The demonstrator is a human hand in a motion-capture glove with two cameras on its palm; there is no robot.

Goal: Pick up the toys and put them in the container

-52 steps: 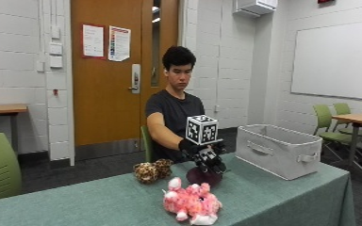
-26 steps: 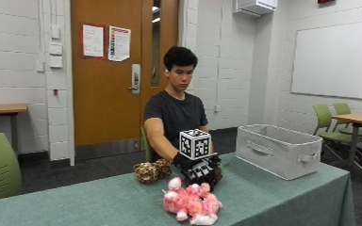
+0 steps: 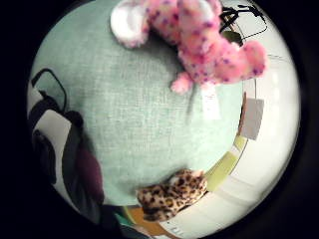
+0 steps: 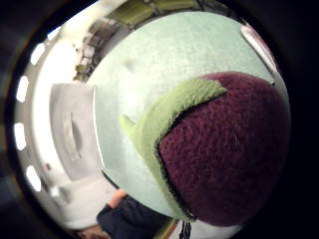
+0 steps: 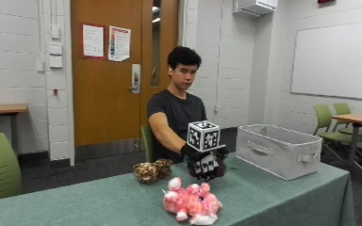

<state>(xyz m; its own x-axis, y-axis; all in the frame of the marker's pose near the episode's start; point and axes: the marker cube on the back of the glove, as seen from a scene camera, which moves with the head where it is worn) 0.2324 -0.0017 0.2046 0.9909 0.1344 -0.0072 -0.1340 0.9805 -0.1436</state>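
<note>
Curled over a dark maroon felt toy with a green leaf-like flap point(image 4: 219, 149), my gloved right hand point(image 5: 205, 165) grips it near the desk's middle. Off toward the desk's far right corner sits the grey fabric container point(image 5: 280, 150); I judge the carry goes that way, open top facing up.

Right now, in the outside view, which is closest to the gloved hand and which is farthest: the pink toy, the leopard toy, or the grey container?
From the gloved right hand:
1. Pink toy, on the table just in front of it.
2. Leopard toy, beside it, toward the door side.
3. Grey container, farthest, at the whiteboard end.
</note>
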